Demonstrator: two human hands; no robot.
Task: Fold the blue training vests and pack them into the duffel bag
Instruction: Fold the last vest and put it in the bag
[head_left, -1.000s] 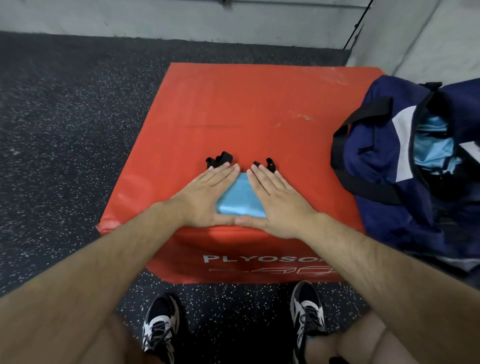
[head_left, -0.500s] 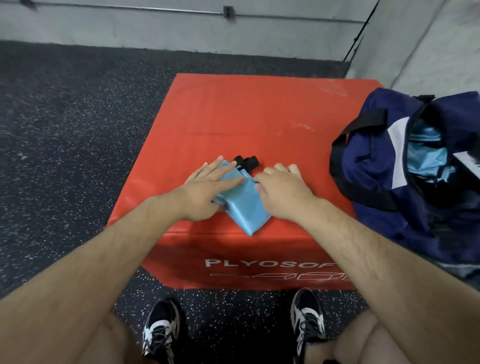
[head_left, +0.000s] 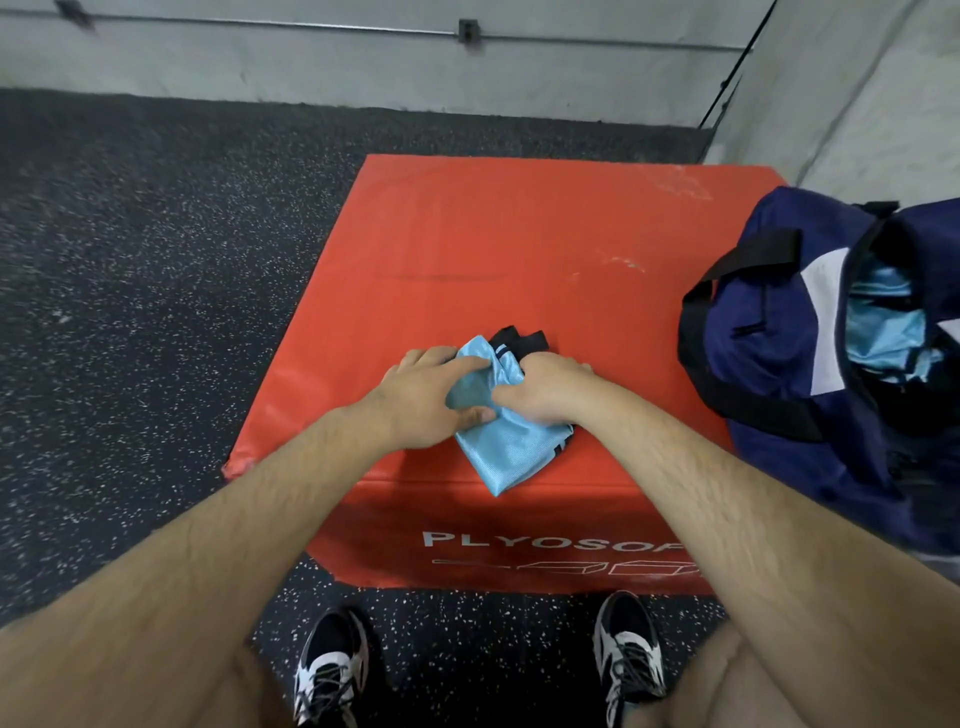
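1. Fabric of the vest (head_left: 511, 457) looks like thin, light mesh. It is probably soft, limp and rather slick, so a fold will likely spring loose unless its layers are clamped together.
2. The vest lies as a small folded bundle under and between both hands. Its lower corner pokes out below the thumbs, toward the person, and its black trim (head_left: 519, 340) shows just beyond the fingertips.
3. The left hand (head_left: 431, 400) has its fingers (head_left: 457, 366) curled over the bundle's left side, thumb pressed onto the cloth. The right hand (head_left: 545, 389) bunches the right side in bent fingers (head_left: 558, 364).
4. The safest hold is probably across the middle of the whole stack, thumb above and fingers beneath, so no layer slides out on the lift.
5. Under the fingers is a red foam box (head_left: 467, 234) with a smooth vinyl-looking top. The bundle sits near its front edge, and cloth should slide easily there.
6. Near the right hand's fingers, on their right, sits the duffel bag (head_left: 769, 353), its mouth open and pale blue cloth (head_left: 883, 332) already inside.
7. Left of the left fingers spreads a dark speckled floor (head_left: 130, 260). Well beyond the fingertips rises a grey wall (head_left: 363, 67).
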